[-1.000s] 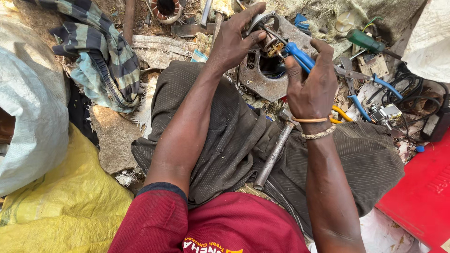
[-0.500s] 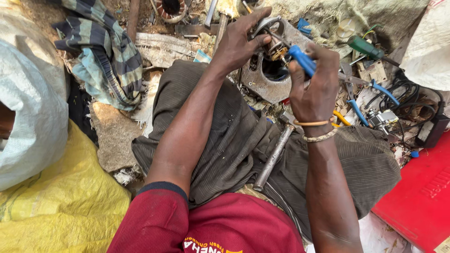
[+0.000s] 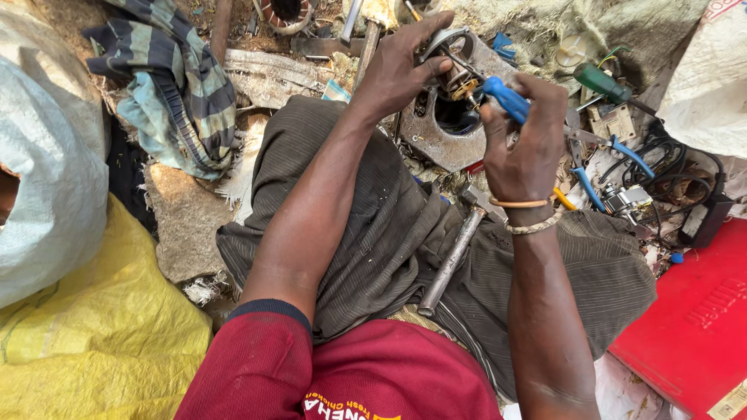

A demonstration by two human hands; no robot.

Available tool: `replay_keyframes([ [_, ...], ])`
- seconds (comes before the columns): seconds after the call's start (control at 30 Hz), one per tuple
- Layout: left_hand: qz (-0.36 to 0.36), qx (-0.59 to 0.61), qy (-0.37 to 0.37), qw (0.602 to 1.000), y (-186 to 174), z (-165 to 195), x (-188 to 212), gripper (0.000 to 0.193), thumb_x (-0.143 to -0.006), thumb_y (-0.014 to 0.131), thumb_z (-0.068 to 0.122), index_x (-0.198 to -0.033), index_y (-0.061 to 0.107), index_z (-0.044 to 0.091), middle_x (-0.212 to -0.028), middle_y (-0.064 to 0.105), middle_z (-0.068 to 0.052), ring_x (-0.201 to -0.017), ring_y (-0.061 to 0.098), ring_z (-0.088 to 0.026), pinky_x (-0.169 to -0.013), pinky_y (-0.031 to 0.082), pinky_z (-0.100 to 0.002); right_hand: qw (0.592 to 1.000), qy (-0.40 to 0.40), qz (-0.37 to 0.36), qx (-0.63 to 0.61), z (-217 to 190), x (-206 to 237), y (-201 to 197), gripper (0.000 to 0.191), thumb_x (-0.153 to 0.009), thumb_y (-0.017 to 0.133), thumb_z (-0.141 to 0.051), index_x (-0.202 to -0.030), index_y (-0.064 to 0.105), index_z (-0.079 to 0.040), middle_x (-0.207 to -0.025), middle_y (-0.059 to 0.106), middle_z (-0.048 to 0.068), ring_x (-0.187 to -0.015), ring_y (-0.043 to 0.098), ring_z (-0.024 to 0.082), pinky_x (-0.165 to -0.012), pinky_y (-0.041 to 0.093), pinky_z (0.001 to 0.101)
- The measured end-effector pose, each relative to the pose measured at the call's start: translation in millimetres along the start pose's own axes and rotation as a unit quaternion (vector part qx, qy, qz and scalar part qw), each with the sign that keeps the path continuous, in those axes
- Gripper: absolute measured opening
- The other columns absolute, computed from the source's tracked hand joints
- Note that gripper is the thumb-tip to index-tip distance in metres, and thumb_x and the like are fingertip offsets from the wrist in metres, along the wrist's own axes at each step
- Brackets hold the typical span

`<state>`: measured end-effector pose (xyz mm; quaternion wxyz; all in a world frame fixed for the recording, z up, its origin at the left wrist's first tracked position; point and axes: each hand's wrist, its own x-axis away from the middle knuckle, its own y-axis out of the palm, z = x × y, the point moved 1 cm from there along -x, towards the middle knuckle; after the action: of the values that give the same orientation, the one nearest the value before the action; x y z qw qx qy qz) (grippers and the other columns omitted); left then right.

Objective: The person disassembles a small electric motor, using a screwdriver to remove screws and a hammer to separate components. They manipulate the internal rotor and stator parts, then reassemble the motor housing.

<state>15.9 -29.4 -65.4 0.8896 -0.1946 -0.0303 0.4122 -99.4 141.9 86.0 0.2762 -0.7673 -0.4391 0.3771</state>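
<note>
Seen from the head camera, a seated person looks down at their own lap, where a worn grey metal plate [image 3: 436, 136] with a round hole rests near the knees. The left hand [image 3: 401, 66] curls over the plate's top edge, its grip closed on a small brass-coloured fitting [image 3: 459, 82] above the hole. The right hand [image 3: 525, 140] is wrapped tightly around a blue-handled tool [image 3: 504, 97], whose tip meets that fitting; the tip itself is too small to make out. A hammer [image 3: 451, 257] lies loose across the dark trousers, between the forearms. To the right, crowded close together on the ground, lie blue-handled pliers [image 3: 615, 152], a green-handled screwdriver [image 3: 599, 82] and black cables [image 3: 677, 175], leaving little open room. A red box [image 3: 692, 327] is cut off at the right edge. On the left sit a yellow sack [image 3: 85, 342] and a pale sack [image 3: 47, 171], both closed, their contents hidden, with a striped cloth [image 3: 179, 85] above.
</note>
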Motion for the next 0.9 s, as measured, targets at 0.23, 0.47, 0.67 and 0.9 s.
replay_keyframes([
  [0.23, 0.003, -0.005, 0.014, 1.000, 0.9, -0.3, 0.0, 0.066, -0.092, 0.081, 0.032, -0.150, 0.052, 0.024, -0.148, 0.061, -0.010, -0.137, 0.059, -0.028, -0.118, 0.046, -0.046, 0.993, 0.075, -0.046, 0.074, -0.6, -0.5, -0.3, 0.024, -0.112, 0.065, -0.028, -0.114, 0.063, -0.004, -0.113, 0.059, 0.014, -0.101, 0.064, 0.023, -0.083, 0.058, 0.0345],
  [0.47, 0.002, 0.011, 0.004, 1.000, 2.1, 2.5, -0.1, 0.064, -0.092, 0.080, 0.031, -0.150, 0.052, 0.026, -0.148, 0.061, -0.010, -0.137, 0.059, -0.028, -0.117, 0.047, -0.048, 0.995, 0.013, 0.007, 0.100, 8.1, 2.8, 4.1, 0.044, -0.111, 0.064, -0.040, -0.125, 0.060, 0.002, -0.118, 0.060, 0.018, -0.100, 0.064, 0.028, -0.080, 0.058, 0.0395],
  [0.67, -0.012, 0.021, -0.026, 0.999, 3.7, 2.0, 0.4, 0.063, -0.092, 0.078, 0.031, -0.150, 0.052, 0.028, -0.146, 0.063, -0.008, -0.133, 0.063, -0.025, -0.116, 0.050, -0.045, 0.993, 0.001, -0.005, 0.114, 13.7, 5.5, -1.3, 0.034, -0.117, 0.061, -0.037, -0.117, 0.064, -0.004, -0.117, 0.061, 0.012, -0.105, 0.064, 0.027, -0.089, 0.057, 0.0414],
  [0.9, 0.010, 0.011, 0.013, 1.000, 2.7, 1.2, -0.5, 0.065, -0.091, 0.082, 0.031, -0.149, 0.053, 0.026, -0.146, 0.063, -0.009, -0.135, 0.060, -0.027, -0.117, 0.048, -0.044, 0.999, -0.016, 0.007, 0.044, 9.8, 5.0, 1.9, 0.031, -0.119, 0.065, -0.036, -0.113, 0.065, -0.005, -0.119, 0.056, 0.013, -0.106, 0.064, 0.024, -0.087, 0.063, 0.0351],
])
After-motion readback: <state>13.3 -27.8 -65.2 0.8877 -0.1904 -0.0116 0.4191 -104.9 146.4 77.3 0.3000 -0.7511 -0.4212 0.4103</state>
